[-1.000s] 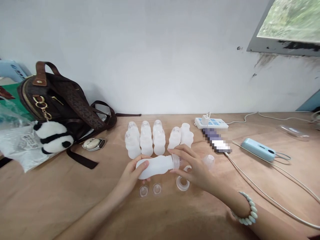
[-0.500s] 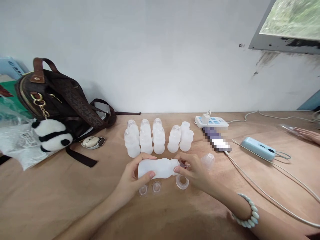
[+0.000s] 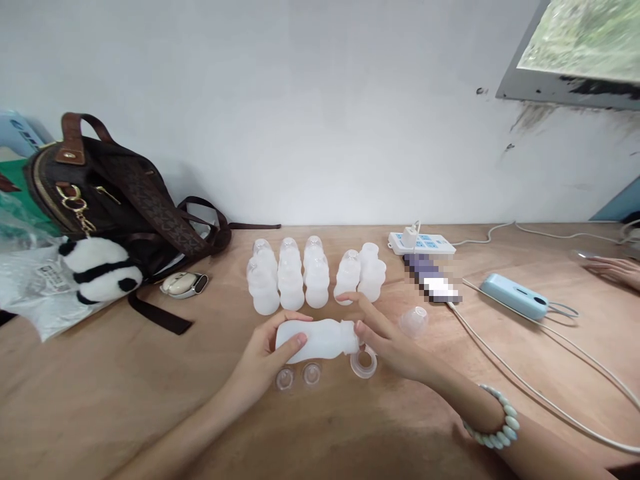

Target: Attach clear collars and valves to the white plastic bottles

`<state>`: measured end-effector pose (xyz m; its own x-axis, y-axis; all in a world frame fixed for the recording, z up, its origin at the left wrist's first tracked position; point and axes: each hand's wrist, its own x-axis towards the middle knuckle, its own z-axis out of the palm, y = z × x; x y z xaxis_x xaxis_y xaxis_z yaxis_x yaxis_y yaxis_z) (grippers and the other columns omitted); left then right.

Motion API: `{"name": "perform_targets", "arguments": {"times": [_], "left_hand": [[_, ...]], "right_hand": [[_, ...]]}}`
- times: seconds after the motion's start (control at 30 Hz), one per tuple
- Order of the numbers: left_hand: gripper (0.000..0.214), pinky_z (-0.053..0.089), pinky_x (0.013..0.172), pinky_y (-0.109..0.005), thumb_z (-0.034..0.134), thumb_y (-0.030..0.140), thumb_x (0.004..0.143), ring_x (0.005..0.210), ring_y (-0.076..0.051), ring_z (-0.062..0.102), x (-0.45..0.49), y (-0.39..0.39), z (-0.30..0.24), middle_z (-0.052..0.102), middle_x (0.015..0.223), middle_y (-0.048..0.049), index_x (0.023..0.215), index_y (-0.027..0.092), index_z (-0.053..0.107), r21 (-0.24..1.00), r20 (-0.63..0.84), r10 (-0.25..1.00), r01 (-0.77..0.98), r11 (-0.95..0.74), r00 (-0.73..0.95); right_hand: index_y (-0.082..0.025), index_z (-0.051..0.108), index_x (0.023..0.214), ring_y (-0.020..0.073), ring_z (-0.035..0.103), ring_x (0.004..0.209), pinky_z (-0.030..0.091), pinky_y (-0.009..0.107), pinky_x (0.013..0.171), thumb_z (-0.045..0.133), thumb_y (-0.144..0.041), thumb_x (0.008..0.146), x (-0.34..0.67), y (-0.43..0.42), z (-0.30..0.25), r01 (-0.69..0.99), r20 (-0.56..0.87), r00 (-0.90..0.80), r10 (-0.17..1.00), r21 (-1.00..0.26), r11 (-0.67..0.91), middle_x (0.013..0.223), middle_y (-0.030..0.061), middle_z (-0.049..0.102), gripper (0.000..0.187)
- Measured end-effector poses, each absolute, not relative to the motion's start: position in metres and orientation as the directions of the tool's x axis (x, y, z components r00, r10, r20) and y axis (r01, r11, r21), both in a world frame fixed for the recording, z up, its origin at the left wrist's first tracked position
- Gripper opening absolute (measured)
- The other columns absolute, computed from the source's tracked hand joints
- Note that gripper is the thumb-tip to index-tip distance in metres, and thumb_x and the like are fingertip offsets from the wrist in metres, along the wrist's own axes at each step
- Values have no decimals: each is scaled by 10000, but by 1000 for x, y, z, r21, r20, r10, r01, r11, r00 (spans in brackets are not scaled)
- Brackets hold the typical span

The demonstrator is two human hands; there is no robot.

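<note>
A frosted white baby bottle (image 3: 320, 339) lies on its side in the air, its mouth pointing right. My left hand (image 3: 273, 350) is wrapped round its base, thumb on the near side. At the bottle's mouth, my right hand (image 3: 385, 337) has its thumb against the rim and its index finger stretched out apart; its other fingers are partly hidden. Just below the mouth is a translucent ring collar (image 3: 363, 363) on the table. Two clear teats (image 3: 311, 374) lie under the bottle. To the right of my right hand stands a clear domed cap (image 3: 414, 321).
Several white bottles (image 3: 316, 283) stand in rows behind my hands. A backpack (image 3: 120, 193) with a panda toy (image 3: 103, 270) and a watch (image 3: 184, 285) are left. Right are a power strip (image 3: 425, 243), phone (image 3: 433, 279), blue device (image 3: 515, 295), cables and another person's hand (image 3: 615, 269).
My right hand's index finger has lifted from the bottle's neck and stretched out to the upper left. My left hand keeps its hold on the bottle.
</note>
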<state>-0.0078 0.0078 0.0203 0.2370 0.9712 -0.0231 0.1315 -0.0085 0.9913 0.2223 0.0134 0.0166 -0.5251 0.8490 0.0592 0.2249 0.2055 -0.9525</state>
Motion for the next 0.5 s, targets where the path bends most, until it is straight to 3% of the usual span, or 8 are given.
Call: {"name": "perform_targets", "arguments": {"times": [0.1,0.17,0.27,0.33,0.43,0.5], "left_hand": [[407,454,544,-253,711,498,696,611,-177,563,-8,9,22,633,725,-13,931,171,654,994,-79,974,90,61,213],[410,472,556,-258,721,496,688,626,-178,570,-7,8,22,638,739,-15,926,169,656,995,-80,975,81,64,209],[391,489,589,-258,738,478,680,670,-183,591,-7,6,21,661,779,-27,907,166,673,996,-43,973,89,23,226],[398,484,571,-253,734,480,691,656,-181,599,-8,6,20,672,787,-31,928,165,674,995,-66,970,92,45,233],[420,466,535,-249,689,502,746,605,-175,607,-9,7,18,684,783,-37,985,158,658,990,-135,965,69,122,224],[427,463,536,-251,666,511,769,586,-170,608,-9,8,16,688,793,-43,1000,153,650,988,-153,961,57,143,231]], "right_hand": [[-310,264,1376,168,573,906,500,309,728,673,-393,841,224,14,19,200,142,-527,838,-938,284,1140,55,541,679],[-306,269,1353,152,571,831,488,285,677,713,-358,808,224,14,19,195,134,-512,849,-944,266,1050,30,552,705],[-252,327,1287,134,534,637,451,271,595,481,-449,962,222,12,19,192,32,-496,868,-971,145,737,-34,564,410],[-238,341,1280,141,541,637,466,287,613,358,-501,997,222,11,19,175,37,-494,868,-974,141,716,-26,578,386],[-263,332,1311,156,581,815,505,295,685,574,-469,903,224,12,21,178,188,-513,837,-931,318,1018,41,595,517],[-261,401,1236,162,573,868,504,275,673,697,-356,816,224,13,20,236,287,-521,804,-857,458,1089,50,573,522]]}}
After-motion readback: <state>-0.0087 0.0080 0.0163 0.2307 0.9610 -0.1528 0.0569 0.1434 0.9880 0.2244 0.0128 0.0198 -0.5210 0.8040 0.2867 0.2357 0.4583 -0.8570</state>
